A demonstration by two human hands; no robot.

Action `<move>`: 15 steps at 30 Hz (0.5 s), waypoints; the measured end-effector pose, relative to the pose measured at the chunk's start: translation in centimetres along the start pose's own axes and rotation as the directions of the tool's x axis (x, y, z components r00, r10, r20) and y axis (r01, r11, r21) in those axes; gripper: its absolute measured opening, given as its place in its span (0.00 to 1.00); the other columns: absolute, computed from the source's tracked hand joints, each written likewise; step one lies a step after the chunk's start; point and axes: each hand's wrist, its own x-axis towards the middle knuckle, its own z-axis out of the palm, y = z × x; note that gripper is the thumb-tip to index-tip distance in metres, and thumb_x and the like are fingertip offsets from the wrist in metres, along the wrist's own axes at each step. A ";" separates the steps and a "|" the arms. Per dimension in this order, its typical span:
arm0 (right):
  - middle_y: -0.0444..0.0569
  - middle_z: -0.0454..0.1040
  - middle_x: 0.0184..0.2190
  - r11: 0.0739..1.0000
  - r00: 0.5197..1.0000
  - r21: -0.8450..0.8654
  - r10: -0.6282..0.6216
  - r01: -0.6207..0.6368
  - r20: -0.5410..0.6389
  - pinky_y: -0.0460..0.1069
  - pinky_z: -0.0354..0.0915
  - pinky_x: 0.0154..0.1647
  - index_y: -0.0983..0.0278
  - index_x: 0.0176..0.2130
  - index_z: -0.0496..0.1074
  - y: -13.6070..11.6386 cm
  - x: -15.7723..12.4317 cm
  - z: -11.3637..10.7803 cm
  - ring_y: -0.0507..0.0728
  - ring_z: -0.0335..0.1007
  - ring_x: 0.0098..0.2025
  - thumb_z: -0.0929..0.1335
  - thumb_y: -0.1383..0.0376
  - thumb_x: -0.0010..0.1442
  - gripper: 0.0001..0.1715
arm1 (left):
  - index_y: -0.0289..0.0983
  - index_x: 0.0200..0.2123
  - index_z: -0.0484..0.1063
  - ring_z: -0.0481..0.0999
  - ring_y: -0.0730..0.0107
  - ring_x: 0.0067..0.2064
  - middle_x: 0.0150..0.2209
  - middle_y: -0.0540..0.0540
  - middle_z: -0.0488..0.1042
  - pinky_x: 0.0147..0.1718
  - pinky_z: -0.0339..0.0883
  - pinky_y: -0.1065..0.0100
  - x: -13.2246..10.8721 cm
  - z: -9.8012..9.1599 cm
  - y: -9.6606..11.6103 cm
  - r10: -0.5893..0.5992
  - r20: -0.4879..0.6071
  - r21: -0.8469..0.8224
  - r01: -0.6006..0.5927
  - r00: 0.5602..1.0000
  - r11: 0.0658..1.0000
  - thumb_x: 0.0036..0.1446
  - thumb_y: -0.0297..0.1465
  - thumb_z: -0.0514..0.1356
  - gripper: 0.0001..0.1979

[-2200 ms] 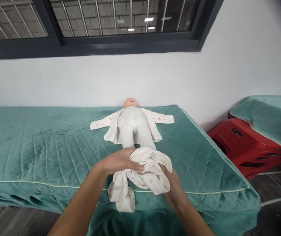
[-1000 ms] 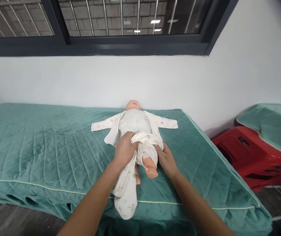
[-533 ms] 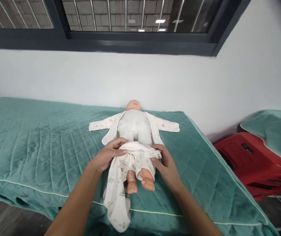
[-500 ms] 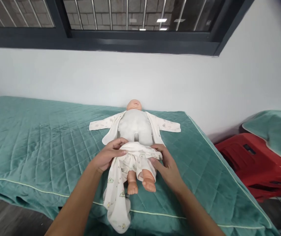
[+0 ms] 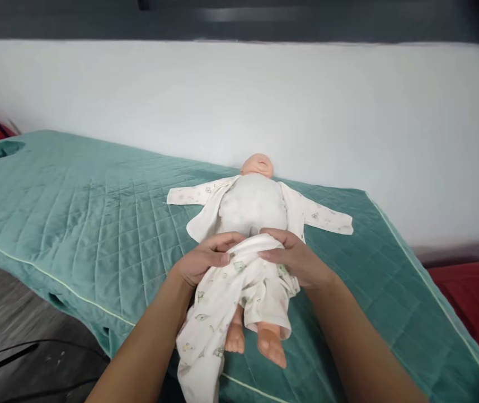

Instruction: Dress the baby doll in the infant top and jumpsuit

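Note:
A baby doll [image 5: 253, 204] with a pale cloth body lies on its back, head toward the wall. Its arms lie within the spread sleeves of an open white printed baby jacket [image 5: 327, 218]. Both hands grip the waistband of white printed baby pants [image 5: 267, 299] at the doll's upper legs. My left hand [image 5: 206, 257] pinches the left part of the band, thumb on top. On the other side my right hand [image 5: 296, 257] pinches it near the middle. One pant leg hangs loose toward the bed's front edge; two bare doll feet show below the cloth.
A green quilted cover [image 5: 109, 224] lies over the bed, which has a face hole [image 5: 2, 149] at the far left. The white wall [image 5: 222, 101] rises behind. Red plastic seating [image 5: 474, 302] stands at the right. Black thin legs [image 5: 4, 364] show on the floor at lower left.
The view has tilted down and come closer. My right hand has moved inward along the waistband, nearer my left hand. The waistband now sits slightly higher on the doll.

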 end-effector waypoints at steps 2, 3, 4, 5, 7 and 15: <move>0.41 0.68 0.24 0.981 0.999 0.190 0.043 -0.038 -0.025 0.44 0.57 0.25 0.64 0.30 0.71 1.2 0.0 -0.4 0.49 0.61 0.25 0.76 0.59 0.47 0.15 | 0.34 0.44 0.75 0.73 0.68 0.30 0.34 0.45 0.75 0.27 0.65 0.71 -0.2 -0.3 -0.1 -0.053 0.046 0.023 0.052 0.998 0.998 0.36 0.41 0.74 0.31; 0.40 0.67 0.23 0.965 0.998 0.258 0.063 -0.054 -0.027 0.43 0.56 0.23 0.64 0.29 0.71 1.6 -0.1 -0.6 0.49 0.60 0.23 0.77 0.60 0.45 0.16 | 0.35 0.47 0.75 0.74 0.66 0.31 0.35 0.44 0.76 0.28 0.66 0.70 -0.3 -0.3 -0.1 -0.080 0.058 0.033 0.078 0.995 0.996 0.35 0.39 0.74 0.33; 0.40 0.66 0.22 0.949 0.997 0.307 0.076 -0.066 -0.021 0.43 0.55 0.22 0.63 0.28 0.70 1.8 -0.2 -0.7 0.49 0.59 0.22 0.77 0.60 0.43 0.17 | 0.35 0.49 0.75 0.75 0.64 0.32 0.37 0.44 0.77 0.29 0.67 0.69 -0.4 -0.4 -0.1 -0.108 0.065 0.044 0.106 0.992 0.993 0.35 0.36 0.75 0.34; 0.40 0.66 0.21 0.939 0.997 0.337 0.082 -0.075 -0.007 0.43 0.54 0.21 0.63 0.28 0.70 2.0 -0.3 -0.8 0.49 0.59 0.22 0.78 0.60 0.42 0.17 | 0.36 0.51 0.74 0.75 0.63 0.33 0.37 0.44 0.77 0.30 0.68 0.68 -0.5 -0.4 -0.1 -0.139 0.070 0.058 0.135 0.988 0.989 0.34 0.34 0.75 0.36; 0.40 0.66 0.21 0.937 0.996 0.337 0.079 -0.088 0.041 0.43 0.54 0.21 0.64 0.28 0.70 1.9 -0.5 -0.8 0.48 0.59 0.22 0.78 0.60 0.43 0.17 | 0.35 0.51 0.74 0.76 0.60 0.34 0.37 0.43 0.78 0.31 0.69 0.66 -0.6 -0.3 0.0 -0.193 0.077 0.087 0.187 0.978 0.979 0.34 0.30 0.74 0.36; 0.46 0.79 0.39 0.963 0.949 -0.266 0.123 -0.043 0.291 0.50 0.69 0.38 0.60 0.44 0.78 -0.4 -1.1 1.2 0.61 0.74 0.41 0.76 0.59 0.47 0.22 | 0.35 0.30 0.71 0.71 0.73 0.24 0.25 0.51 0.72 0.26 0.65 0.71 -0.2 -0.1 -1.0 0.048 -0.212 -0.076 -0.065 0.976 0.995 0.36 0.34 0.73 0.18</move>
